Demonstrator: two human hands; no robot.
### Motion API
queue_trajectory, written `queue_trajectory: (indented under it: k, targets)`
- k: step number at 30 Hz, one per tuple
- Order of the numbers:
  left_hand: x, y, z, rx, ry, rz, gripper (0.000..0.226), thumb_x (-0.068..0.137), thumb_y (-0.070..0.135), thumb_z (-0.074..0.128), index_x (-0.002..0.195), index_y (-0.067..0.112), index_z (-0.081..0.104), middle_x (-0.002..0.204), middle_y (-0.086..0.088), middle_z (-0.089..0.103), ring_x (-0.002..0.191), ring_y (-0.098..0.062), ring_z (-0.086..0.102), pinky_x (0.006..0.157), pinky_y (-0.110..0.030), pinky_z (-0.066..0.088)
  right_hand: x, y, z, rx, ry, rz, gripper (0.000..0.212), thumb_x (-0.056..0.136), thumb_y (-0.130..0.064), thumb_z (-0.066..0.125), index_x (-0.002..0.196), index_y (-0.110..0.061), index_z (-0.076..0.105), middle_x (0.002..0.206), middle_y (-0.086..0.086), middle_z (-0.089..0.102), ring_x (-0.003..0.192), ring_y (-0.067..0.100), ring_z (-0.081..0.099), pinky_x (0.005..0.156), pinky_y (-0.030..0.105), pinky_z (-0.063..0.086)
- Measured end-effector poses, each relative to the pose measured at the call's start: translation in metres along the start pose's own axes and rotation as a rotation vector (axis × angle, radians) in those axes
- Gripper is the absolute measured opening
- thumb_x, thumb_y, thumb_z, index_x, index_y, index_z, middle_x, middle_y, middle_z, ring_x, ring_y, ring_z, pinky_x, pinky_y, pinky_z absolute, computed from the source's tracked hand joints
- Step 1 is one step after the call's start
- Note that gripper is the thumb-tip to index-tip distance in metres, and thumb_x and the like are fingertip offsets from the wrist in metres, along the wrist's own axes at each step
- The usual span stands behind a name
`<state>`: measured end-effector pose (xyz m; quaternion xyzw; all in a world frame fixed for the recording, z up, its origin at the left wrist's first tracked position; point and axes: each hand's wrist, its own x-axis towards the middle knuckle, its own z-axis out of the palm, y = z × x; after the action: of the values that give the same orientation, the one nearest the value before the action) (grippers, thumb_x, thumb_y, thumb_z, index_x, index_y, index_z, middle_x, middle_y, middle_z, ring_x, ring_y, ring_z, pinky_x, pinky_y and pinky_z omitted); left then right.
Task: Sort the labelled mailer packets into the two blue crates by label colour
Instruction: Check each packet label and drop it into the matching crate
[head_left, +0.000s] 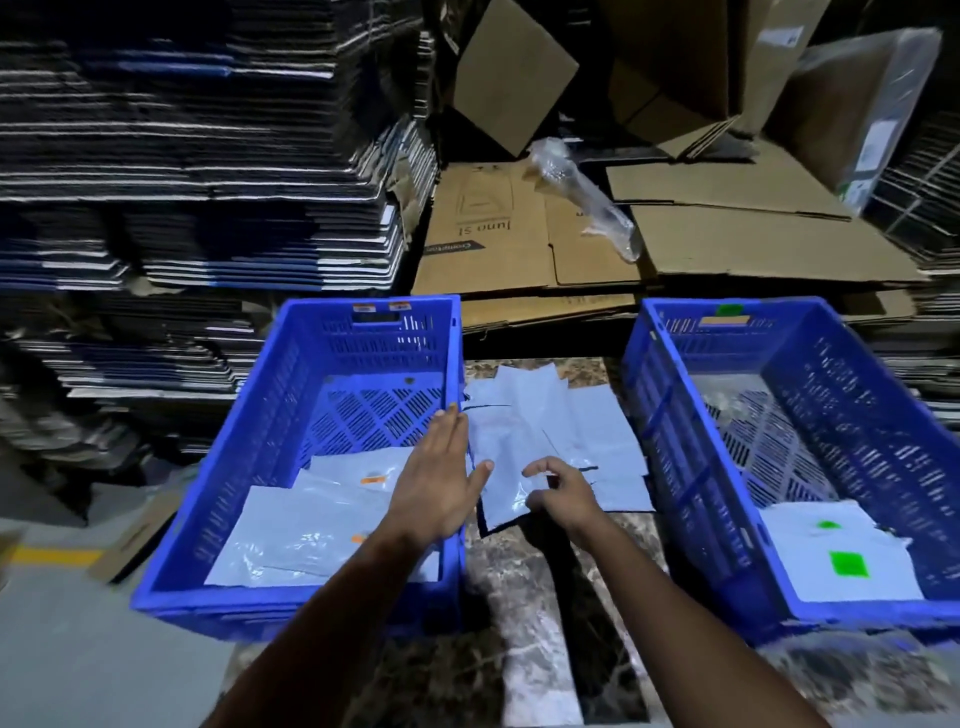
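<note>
Packet pick-up under way between the two crates.

Right hand (563, 493) pinches the near edge of the top grey mailer in the unsorted pile (550, 441), which lies on the marble surface (519, 597) just ahead of both hands. Left hand (441, 478) hovers flat with fingers spread wide, empty, over the rim of the left crate (218, 519), where orange-labelled packets (332, 514) lie. Green-labelled packets (841, 556) sit in the right crate (675, 467), beside the right hand. The pinched mailer shows no label, so the next move likely means lifting and turning it to read the colour.
</note>
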<state>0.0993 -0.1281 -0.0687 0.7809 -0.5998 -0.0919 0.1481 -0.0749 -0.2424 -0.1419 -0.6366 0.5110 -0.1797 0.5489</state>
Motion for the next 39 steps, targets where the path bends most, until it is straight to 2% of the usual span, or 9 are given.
queue_trajectory:
  k: [4,10,16,20,24,27,32,36,39]
  targets:
    - [0.002,-0.003,0.005,0.043,0.012,-0.007,0.074,0.102,0.056,0.027,0.159,0.012,0.007,0.167,-0.003,-0.004,0.153,-0.017,-0.005,0.125,-0.034,0.004,-0.016,-0.006,-0.024,0.072,0.031,-0.066,0.046,0.070,-0.002,0.067,0.101,-0.036,0.075,0.121,-0.008,0.068,0.115,0.010,0.059,0.092,0.042,0.056]
    - [-0.003,0.019,-0.006,0.206,0.138,0.031,0.060,0.104,0.048,0.020,0.144,0.013,0.048,0.146,-0.007,0.050,0.140,-0.025,0.035,0.116,-0.040,0.028,-0.084,-0.027,-0.061,0.271,0.072,-0.246,0.041,0.089,0.001,0.069,0.114,-0.031,0.072,0.115,-0.010,0.071,0.092,0.015,0.065,0.075,0.037,0.058]
    - [-0.016,0.090,-0.032,-1.124,0.089,-0.247,0.022,0.101,0.027,0.055,0.123,0.027,0.049,0.114,0.004,0.065,0.103,-0.010,0.064,0.072,-0.012,0.050,-0.132,-0.035,-0.079,0.388,-0.036,-0.356,0.026,0.088,0.008,0.067,0.107,-0.010,0.066,0.118,-0.003,0.071,0.118,0.017,0.064,0.080,0.034,0.057]
    - [-0.017,0.101,-0.032,-1.306,0.157,-0.202,0.035,0.093,0.018,0.068,0.126,0.022,0.056,0.122,-0.001,0.069,0.108,-0.019,0.068,0.089,-0.045,0.058,-0.136,-0.044,-0.091,0.414,-0.082,-0.364,0.036,0.090,-0.005,0.069,0.115,-0.016,0.046,0.113,0.008,0.072,0.101,0.031,0.069,0.077,0.042,0.055]
    - [-0.020,0.107,-0.036,-1.308,0.147,-0.095,0.039,0.090,0.008,0.070,0.121,0.029,0.058,0.114,0.006,0.073,0.103,-0.012,0.070,0.079,-0.028,0.058,-0.120,-0.063,-0.102,0.235,-0.025,-0.433,0.047,0.093,-0.018,0.069,0.134,-0.032,0.049,0.108,0.001,0.067,0.105,0.017,0.064,0.087,0.039,0.054]
    - [-0.019,0.107,-0.038,-1.197,0.202,-0.041,0.041,0.085,0.001,0.074,0.104,0.037,0.070,0.105,0.011,0.074,0.104,-0.015,0.067,0.081,-0.026,0.054,-0.105,-0.074,-0.105,0.042,0.078,-0.563,0.034,0.093,-0.019,0.070,0.114,-0.044,0.062,0.117,-0.014,0.058,0.115,0.014,0.054,0.093,0.038,0.047]
    - [-0.020,0.096,-0.043,-1.171,0.218,-0.066,0.046,0.087,-0.011,0.063,0.086,0.032,0.078,0.143,0.010,0.052,0.134,-0.013,0.049,0.104,-0.043,0.045,-0.097,-0.086,-0.109,0.074,0.230,-0.645,0.036,0.086,-0.005,0.073,0.091,-0.040,0.074,0.124,-0.002,0.043,0.122,0.003,0.045,0.097,0.027,0.042]
    - [-0.033,0.097,-0.044,-1.697,-0.003,-0.137,0.024,0.098,0.016,0.051,0.112,0.014,0.071,0.133,-0.011,0.063,0.120,-0.034,0.059,0.100,-0.052,0.048,-0.103,-0.093,-0.105,0.172,0.226,-0.696,0.036,0.080,0.011,0.073,0.083,-0.024,0.077,0.115,0.000,0.044,0.111,-0.003,0.051,0.092,0.019,0.051]
    - [-0.042,0.099,-0.047,-1.652,-0.035,-0.121,0.037,0.096,0.017,0.056,0.133,0.012,0.058,0.134,-0.007,0.063,0.122,-0.031,0.060,0.101,-0.051,0.049,-0.102,-0.081,-0.097,0.151,0.218,-0.694,0.040,0.082,0.016,0.068,0.086,-0.021,0.081,0.118,0.000,0.048,0.117,0.004,0.054,0.088,0.024,0.056]
